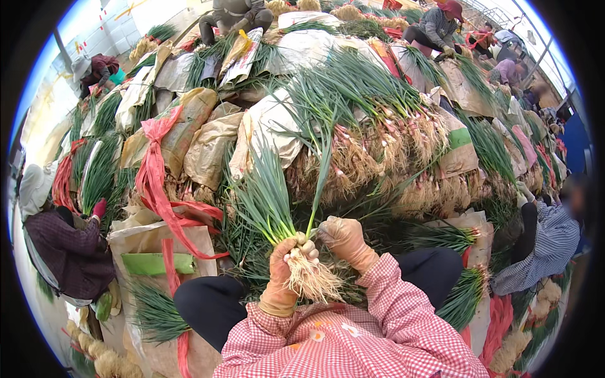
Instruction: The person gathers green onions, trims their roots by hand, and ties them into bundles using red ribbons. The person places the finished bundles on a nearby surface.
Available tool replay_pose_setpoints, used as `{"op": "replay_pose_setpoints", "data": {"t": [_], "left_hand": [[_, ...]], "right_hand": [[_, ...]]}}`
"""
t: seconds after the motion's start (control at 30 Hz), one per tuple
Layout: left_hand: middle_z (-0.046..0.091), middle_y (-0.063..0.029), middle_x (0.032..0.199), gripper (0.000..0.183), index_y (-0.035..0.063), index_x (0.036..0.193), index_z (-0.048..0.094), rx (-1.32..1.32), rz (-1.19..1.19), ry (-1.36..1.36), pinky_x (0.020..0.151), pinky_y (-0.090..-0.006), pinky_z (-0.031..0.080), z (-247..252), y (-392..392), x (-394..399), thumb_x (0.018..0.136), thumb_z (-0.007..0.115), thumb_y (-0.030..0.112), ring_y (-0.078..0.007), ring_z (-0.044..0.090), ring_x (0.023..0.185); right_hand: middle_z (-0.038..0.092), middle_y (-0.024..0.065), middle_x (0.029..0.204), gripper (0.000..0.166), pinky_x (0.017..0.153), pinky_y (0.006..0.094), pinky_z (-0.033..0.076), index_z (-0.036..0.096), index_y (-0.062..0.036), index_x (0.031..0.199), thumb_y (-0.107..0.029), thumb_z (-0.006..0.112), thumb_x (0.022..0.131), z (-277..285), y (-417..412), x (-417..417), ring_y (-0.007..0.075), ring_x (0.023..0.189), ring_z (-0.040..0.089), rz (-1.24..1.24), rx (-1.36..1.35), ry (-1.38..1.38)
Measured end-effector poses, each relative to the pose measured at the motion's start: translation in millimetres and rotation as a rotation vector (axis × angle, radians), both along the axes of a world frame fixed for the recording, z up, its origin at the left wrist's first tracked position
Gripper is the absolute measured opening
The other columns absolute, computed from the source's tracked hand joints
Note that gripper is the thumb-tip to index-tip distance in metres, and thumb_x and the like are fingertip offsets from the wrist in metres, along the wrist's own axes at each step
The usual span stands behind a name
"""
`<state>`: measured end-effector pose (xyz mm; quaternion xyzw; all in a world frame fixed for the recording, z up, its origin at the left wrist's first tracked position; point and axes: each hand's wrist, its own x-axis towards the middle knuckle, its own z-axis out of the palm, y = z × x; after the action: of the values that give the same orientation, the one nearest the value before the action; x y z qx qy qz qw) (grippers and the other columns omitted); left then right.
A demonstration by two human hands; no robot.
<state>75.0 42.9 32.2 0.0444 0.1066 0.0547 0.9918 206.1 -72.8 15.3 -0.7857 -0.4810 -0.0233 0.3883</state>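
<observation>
My left hand (280, 279), in a tan rubber glove, grips a bunch of green garlic (302, 255) by its pale bulbs; the roots hang towards my lap and the leaves fan out upward. My right hand (344, 238), gloved too, is just right of the bulbs, its fingers closed beside the stem of one separate green garlic stalk (316, 198). Whether the fingertips pinch that stalk cannot be told. Beyond my hands a large heap of green garlic plants (373, 99) lies with roots towards me.
Tied bunches (456, 293) lie on sacking at my right, another bunch (158, 312) at my left. Red plastic strips (158, 156) drape over sacks (212, 146) at front left. Co-workers sit near at left (66, 245) and right (543, 245), others farther back.
</observation>
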Motion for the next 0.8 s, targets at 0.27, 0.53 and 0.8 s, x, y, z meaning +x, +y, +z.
{"op": "replay_pose_setpoints", "data": {"t": [0.27,0.53,0.8], "left_hand": [[0.053,-0.0079,0.075,0.026,0.0063,0.109,0.05,0.124,0.064,-0.1,0.059,-0.0319,0.051,21,27,-15,0.09,0.056,0.024,-0.0186,0.052,0.068],[0.06,-0.0132,0.109,0.055,-0.0023,0.136,0.039,-0.018,-0.113,-0.162,0.097,-0.0501,0.046,-19,28,18,0.088,0.055,0.016,-0.032,0.056,0.11],[0.047,-0.0006,0.07,0.02,0.004,0.096,0.055,0.17,-0.068,0.208,0.06,-0.0354,0.048,-34,42,9,0.086,0.056,0.021,-0.0184,0.046,0.068]], "right_hand": [[0.067,0.0136,0.103,0.044,0.081,0.0365,0.049,0.063,-0.011,0.117,-0.046,0.055,0.091,-26,-50,89,0.0279,0.092,0.064,-0.202,-1.023,0.324],[0.069,0.0152,0.098,0.051,0.081,0.042,0.05,0.064,-0.0051,0.109,-0.051,0.056,0.088,35,101,167,0.031,0.094,0.065,-0.723,-0.598,0.158],[0.055,-0.0015,0.062,0.023,0.043,0.021,0.037,0.061,-0.0017,0.097,-0.022,0.067,0.088,13,51,102,0.0078,0.044,0.049,-0.141,0.306,1.187]]}}
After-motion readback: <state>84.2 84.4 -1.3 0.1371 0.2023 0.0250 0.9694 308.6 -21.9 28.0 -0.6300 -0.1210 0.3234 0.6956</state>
